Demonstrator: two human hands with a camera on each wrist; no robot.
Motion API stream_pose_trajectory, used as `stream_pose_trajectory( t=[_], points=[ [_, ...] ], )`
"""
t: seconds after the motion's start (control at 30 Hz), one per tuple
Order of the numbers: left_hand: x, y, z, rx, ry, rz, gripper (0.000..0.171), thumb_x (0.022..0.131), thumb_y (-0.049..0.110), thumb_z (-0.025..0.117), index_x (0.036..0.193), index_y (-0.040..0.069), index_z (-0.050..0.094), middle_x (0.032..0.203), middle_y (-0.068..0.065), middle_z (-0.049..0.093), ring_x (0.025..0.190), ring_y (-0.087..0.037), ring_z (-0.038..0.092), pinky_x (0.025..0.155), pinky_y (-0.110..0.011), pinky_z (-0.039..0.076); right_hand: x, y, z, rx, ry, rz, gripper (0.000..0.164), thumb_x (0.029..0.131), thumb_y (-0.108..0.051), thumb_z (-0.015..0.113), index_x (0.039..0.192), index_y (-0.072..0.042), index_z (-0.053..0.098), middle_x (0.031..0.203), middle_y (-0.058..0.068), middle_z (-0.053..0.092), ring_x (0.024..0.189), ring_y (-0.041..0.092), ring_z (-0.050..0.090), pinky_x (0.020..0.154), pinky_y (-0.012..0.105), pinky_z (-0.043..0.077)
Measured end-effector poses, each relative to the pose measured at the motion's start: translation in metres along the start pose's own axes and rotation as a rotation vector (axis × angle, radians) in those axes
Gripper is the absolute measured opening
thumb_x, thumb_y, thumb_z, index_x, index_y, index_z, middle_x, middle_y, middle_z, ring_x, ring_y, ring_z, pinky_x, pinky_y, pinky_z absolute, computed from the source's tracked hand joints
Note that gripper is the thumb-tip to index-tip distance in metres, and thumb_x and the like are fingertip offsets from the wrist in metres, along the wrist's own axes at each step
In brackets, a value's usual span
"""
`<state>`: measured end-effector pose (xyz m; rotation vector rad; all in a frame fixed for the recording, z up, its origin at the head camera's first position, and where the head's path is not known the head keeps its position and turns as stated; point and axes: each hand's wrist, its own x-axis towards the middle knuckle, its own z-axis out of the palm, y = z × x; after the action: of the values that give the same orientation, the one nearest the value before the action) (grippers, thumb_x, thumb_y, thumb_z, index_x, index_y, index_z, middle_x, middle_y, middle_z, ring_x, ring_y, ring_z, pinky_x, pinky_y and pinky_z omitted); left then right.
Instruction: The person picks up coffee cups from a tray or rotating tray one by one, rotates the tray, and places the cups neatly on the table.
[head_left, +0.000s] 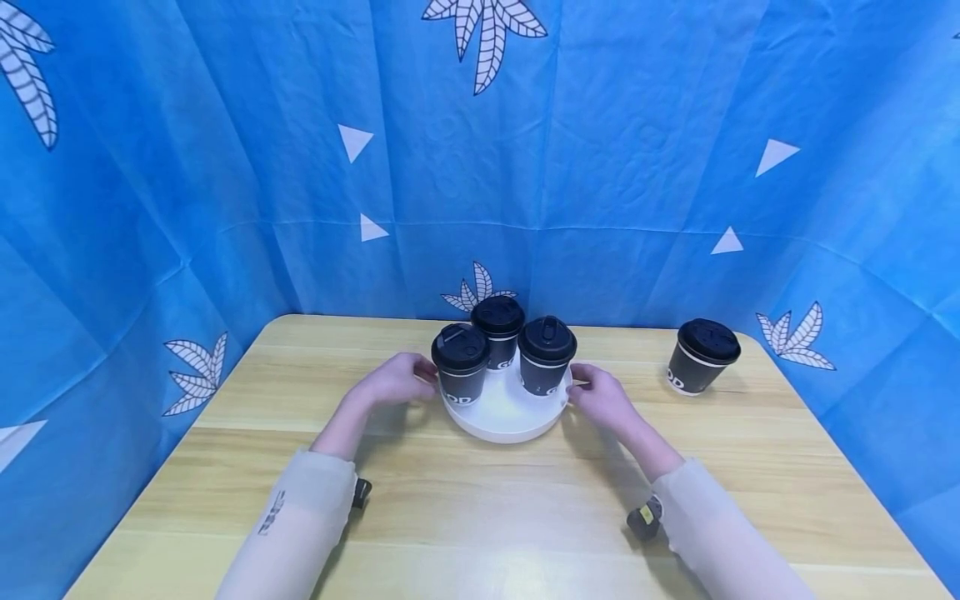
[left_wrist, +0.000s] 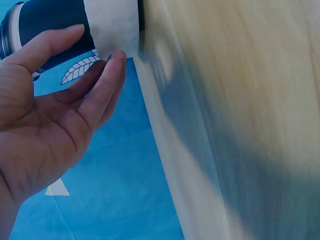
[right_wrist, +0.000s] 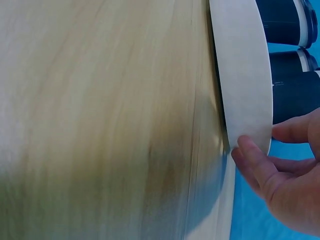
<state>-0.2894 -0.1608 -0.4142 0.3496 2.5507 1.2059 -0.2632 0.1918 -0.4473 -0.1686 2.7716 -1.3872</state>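
Note:
A white round tray [head_left: 501,421] with a raised side wall sits toward the back of the table. Three black paper cups with black lids stand upright on it: a left cup [head_left: 461,379], a back cup [head_left: 498,321] and a right cup [head_left: 546,358]. At the tray's left edge my left hand [head_left: 401,379] holds the rim, thumb by the left cup and fingertips at the side wall [left_wrist: 112,25]. My right hand [head_left: 596,396] pinches the right rim, its thumb on top and fingers [right_wrist: 252,155] against the outer wall.
Another lidded black cup [head_left: 697,358] stands apart on the wooden table [head_left: 480,517] at the back right. A blue curtain [head_left: 637,167] with leaf and triangle prints hangs behind and along both sides. Dark wrist devices [head_left: 645,517] sit near the sleeve cuffs.

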Motion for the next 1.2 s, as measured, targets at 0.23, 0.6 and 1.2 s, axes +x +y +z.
stream_pose_trajectory(
  t=[0.23,0.6,1.2],
  points=[
    [0.0,0.004,0.005,-0.001,0.022,0.001,0.058,0.08,0.009,0.083,0.128,-0.014,0.059,0.119,-0.024,0.068,0.11,-0.036,0.066,0.102,-0.048,0.054,-0.005,-0.003,0.0,-0.008,-0.004,-0.002,0.055,0.098,-0.008,0.06,0.146,0.014,0.046,0.145,0.032,0.054,0.126,0.045,0.061,0.109,0.052,0.049],
    [0.006,0.001,0.009,-0.03,0.049,-0.008,0.061,0.08,0.006,0.081,0.131,-0.015,0.054,0.121,-0.025,0.066,0.111,-0.036,0.064,0.101,-0.046,0.055,-0.005,0.0,-0.004,0.005,-0.008,0.011,0.054,0.099,-0.01,0.058,0.147,0.011,0.046,0.147,0.029,0.054,0.125,0.043,0.062,0.106,0.051,0.051],
    [0.012,-0.002,0.013,0.033,0.08,0.023,0.055,0.085,0.008,0.072,0.132,-0.013,0.054,0.129,-0.028,0.063,0.122,-0.042,0.06,0.107,-0.052,0.05,0.004,0.003,0.0,-0.019,0.03,-0.02,0.052,0.096,-0.006,0.059,0.145,0.01,0.051,0.143,0.027,0.058,0.121,0.041,0.065,0.108,0.052,0.049]
  ],
)
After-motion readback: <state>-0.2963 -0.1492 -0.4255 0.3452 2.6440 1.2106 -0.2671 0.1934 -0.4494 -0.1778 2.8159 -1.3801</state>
